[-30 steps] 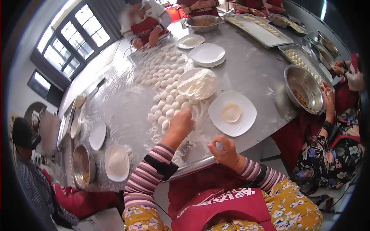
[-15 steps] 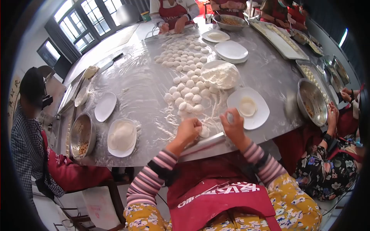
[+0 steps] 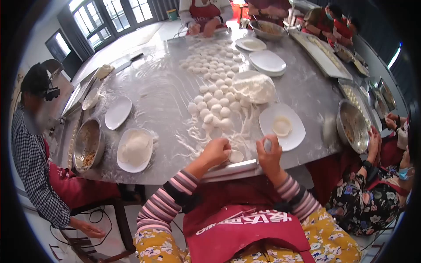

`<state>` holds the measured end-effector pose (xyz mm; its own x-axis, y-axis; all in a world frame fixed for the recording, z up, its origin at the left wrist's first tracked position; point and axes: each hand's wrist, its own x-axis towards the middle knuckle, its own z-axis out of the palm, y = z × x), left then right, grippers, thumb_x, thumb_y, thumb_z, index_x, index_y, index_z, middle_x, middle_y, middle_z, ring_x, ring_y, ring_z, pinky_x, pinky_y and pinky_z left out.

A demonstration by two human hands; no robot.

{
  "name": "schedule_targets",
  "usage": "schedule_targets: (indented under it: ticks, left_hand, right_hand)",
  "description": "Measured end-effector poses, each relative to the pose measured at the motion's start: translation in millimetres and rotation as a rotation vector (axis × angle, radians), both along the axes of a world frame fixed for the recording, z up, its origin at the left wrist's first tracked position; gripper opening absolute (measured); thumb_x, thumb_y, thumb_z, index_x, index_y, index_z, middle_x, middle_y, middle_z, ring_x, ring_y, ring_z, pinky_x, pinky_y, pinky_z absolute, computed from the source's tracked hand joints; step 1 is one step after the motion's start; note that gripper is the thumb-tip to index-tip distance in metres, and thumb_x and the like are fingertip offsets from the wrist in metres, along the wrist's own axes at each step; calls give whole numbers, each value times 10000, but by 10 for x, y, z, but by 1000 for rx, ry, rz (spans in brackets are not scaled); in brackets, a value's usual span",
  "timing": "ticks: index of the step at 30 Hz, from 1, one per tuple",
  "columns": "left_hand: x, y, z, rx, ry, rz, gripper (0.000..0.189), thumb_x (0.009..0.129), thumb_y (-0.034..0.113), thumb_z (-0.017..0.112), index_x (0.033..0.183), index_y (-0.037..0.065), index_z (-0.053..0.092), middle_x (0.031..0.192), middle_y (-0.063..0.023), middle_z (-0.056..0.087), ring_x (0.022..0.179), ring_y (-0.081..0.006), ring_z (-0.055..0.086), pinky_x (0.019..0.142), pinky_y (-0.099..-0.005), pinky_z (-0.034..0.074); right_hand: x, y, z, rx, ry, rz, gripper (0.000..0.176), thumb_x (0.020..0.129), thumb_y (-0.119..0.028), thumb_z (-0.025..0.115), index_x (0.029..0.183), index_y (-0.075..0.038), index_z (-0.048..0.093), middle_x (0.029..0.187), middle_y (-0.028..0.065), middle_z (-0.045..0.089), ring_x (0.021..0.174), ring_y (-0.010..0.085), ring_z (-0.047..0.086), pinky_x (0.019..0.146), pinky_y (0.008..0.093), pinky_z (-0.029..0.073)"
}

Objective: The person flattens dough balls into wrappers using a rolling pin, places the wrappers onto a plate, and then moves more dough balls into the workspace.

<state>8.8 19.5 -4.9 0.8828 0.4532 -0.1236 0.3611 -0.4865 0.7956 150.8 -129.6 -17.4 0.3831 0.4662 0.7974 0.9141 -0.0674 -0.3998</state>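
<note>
At the table's near edge, my left hand [image 3: 215, 151] is closed, its fingertips pinching the rim of a small flat dough disc [image 3: 236, 156]. My right hand [image 3: 269, 154] is wrapped round a short rolling pin [image 3: 267, 144]; only its pale end shows above the fingers. The hand sits just right of the disc, apart from it. Beyond my hands lie many floured dough balls [image 3: 215, 103]. A white plate [image 3: 294, 136] with a thin round wrapper [image 3: 281, 126] on it stands past my right hand.
A heap of flour [image 3: 253, 87] lies beside the dough balls. On the left stand a plate of stacked wrappers [image 3: 135, 150], a white plate [image 3: 118, 113] and a steel bowl of filling [image 3: 89, 144]. Another steel bowl [image 3: 353, 126] is at right. Co-workers sit around the table.
The view has shifted slightly. The dough disc shows more fully beside my left fingertips, and my right hand is a little farther from it. The person at left has lowered a hand into view.
</note>
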Motion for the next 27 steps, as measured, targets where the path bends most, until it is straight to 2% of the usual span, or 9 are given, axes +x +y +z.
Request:
schedule_targets:
  ticks: [1,3,6,8,10,13,15,18,27]
  left_hand:
    - [-12,-47,12,98,16,-30,134,763,135,615,797,6,611,702,-143,623,663,-253,623,613,-353,477]
    - [65,-88,102,248,44,-37,173,777,180,593,806,11,618,736,-183,621,704,-335,606,651,-390,465]
    - [228,53,28,214,3,-113,163,774,181,567,781,30,629,776,-200,629,764,-378,599,682,-444,461]
    - [194,106,50,199,37,-148,135,760,156,581,772,30,626,758,-189,631,742,-366,603,667,-430,463]
    - [77,88,74,120,43,-146,111,762,111,613,786,3,614,699,-156,619,670,-257,604,614,-357,463]
    - [5,150,7,89,43,-153,109,756,90,619,817,1,602,730,-152,622,679,-254,604,615,-345,464]
    - [-22,61,-45,56,114,-205,119,762,94,615,836,2,598,745,-155,623,685,-255,605,619,-346,466]
    - [176,132,-69,235,1,-159,129,778,91,607,873,4,596,747,-165,614,685,-256,599,631,-351,465]
    - [-172,160,11,76,24,-225,126,769,81,597,850,-13,574,718,-158,599,671,-261,587,630,-351,456]
  right_hand:
    - [-37,-2,-22,-32,-76,-54,242,755,-28,660,922,-36,486,721,159,549,619,382,569,527,417,450]
    - [4,310,121,102,293,62,241,760,-47,658,930,-47,487,707,196,564,652,426,572,530,435,445]
    - [101,540,122,87,309,114,241,754,-40,661,916,-53,482,707,197,571,651,419,575,526,424,444]
    - [64,363,95,79,277,105,243,752,-37,663,913,-52,483,704,186,572,639,408,578,525,416,446]
    - [-18,49,13,42,146,68,246,747,-28,670,907,-47,483,695,155,568,611,379,582,522,401,448]
    - [-113,-108,62,114,304,142,252,746,-25,672,910,-44,482,687,150,561,610,383,577,524,405,448]
    - [-26,125,79,39,146,43,252,748,-27,668,917,-49,482,692,157,563,615,390,577,526,413,450]
    - [121,588,122,106,264,113,247,756,-46,664,921,-58,480,711,177,566,650,395,585,529,425,447]
    - [-142,-167,39,66,219,91,270,732,-11,683,912,-52,486,672,139,554,569,352,576,488,373,441]
